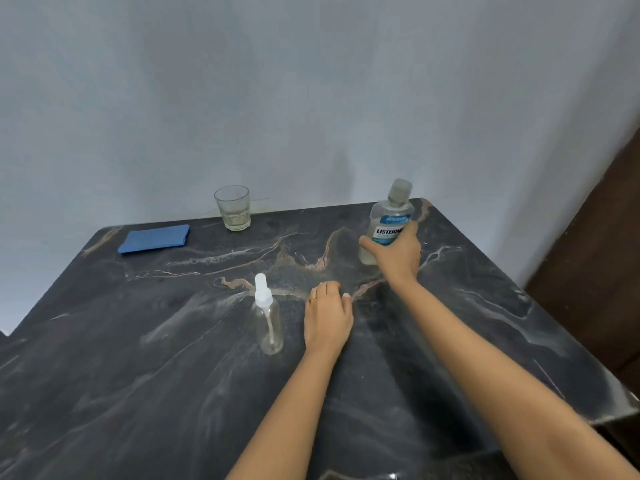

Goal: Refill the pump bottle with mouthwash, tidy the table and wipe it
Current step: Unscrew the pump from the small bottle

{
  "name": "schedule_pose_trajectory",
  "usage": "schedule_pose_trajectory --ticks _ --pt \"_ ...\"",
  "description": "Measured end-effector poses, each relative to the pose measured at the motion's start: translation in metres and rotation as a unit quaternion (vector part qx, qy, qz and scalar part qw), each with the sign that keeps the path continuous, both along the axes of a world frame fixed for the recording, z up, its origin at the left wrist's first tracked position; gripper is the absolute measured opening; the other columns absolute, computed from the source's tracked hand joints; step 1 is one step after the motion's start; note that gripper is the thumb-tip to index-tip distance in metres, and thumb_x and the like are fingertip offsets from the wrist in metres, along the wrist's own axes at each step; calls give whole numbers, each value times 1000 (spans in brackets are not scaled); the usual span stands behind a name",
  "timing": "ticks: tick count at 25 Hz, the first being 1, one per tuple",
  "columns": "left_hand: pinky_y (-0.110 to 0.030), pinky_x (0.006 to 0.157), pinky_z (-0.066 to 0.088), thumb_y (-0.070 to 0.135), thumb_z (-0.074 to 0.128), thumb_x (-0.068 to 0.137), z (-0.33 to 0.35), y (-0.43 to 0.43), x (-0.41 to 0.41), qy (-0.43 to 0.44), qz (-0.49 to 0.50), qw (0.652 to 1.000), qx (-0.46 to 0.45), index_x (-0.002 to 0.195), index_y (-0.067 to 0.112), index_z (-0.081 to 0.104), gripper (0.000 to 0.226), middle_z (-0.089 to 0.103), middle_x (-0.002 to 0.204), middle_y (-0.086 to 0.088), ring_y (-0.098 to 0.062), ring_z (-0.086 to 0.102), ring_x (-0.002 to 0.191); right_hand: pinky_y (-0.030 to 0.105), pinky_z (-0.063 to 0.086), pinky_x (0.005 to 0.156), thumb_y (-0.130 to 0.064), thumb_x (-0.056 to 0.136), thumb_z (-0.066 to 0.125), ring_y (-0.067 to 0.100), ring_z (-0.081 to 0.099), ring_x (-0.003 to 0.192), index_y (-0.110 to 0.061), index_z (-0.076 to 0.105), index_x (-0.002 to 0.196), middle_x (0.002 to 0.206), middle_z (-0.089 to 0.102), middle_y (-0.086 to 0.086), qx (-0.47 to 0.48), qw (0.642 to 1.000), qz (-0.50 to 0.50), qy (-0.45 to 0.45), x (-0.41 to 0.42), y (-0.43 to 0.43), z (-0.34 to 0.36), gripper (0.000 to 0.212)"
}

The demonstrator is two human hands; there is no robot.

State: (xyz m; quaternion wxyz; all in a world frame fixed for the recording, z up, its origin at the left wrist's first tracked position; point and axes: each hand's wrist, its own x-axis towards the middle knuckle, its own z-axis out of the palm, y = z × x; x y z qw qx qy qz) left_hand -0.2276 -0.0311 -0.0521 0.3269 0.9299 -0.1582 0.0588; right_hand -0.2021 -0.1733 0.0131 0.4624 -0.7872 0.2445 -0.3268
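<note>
A clear pump bottle (268, 317) with a white pump top stands upright mid-table and looks empty. Just to its right, my left hand (327, 317) rests on the dark marble table (138, 375) with fingers curled under, holding nothing. At the far right, my right hand (396, 256) grips the lower half of a capped Listerine mouthwash bottle (389, 220), which tilts slightly. A folded blue cloth (154, 238) lies at the table's far left.
A drinking glass (233, 207) with a little liquid at the bottom stands by the back edge against the pale wall. A brown wooden surface (602, 254) rises beyond the table's right edge.
</note>
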Motion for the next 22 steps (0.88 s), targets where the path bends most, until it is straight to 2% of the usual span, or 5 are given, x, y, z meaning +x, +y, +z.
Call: schedule_pose_trajectory --ticks 8,14,18,20,22 --pt "-30 92 42 30 47 98 -3 56 -91 -11 -51 998 -35 122 13 53 30 60 117 -3 -19 50 114 38 52 85 -37 65 84 22 61 99 -13 43 111 110 61 4 -33 999 19 35 -95 38 -12 66" --pt "-21 91 35 29 50 98 1 75 -118 12 -42 996 -82 125 14 53 31 58 121 0 -16 49 118 30 46 79 -34 65 85 21 61 102 -14 42 111 112 60 3 -24 999 25 37 -121 50 -25 66" --pt "-21 91 34 27 53 96 12 68 -116 29 -36 992 -116 127 15 50 33 56 126 -1 -15 47 120 27 43 87 -36 65 85 21 55 113 -13 40 121 121 54 4 -6 996 74 55 -123 45 -26 76" --pt "-23 96 35 27 59 93 20 62 -113 32 -36 989 -142 127 15 49 37 54 129 -2 -15 47 124 33 43 98 -48 67 80 20 47 122 -11 38 130 128 47 5 -12 998 59 27 -131 43 -16 85" --pt "-23 99 35 27 65 89 32 53 -105 29 -43 984 -172 129 16 48 44 51 132 0 -14 46 125 40 42 103 -55 77 67 20 44 122 -9 41 132 129 47 5 -82 995 -4 -49 -139 39 7 76"
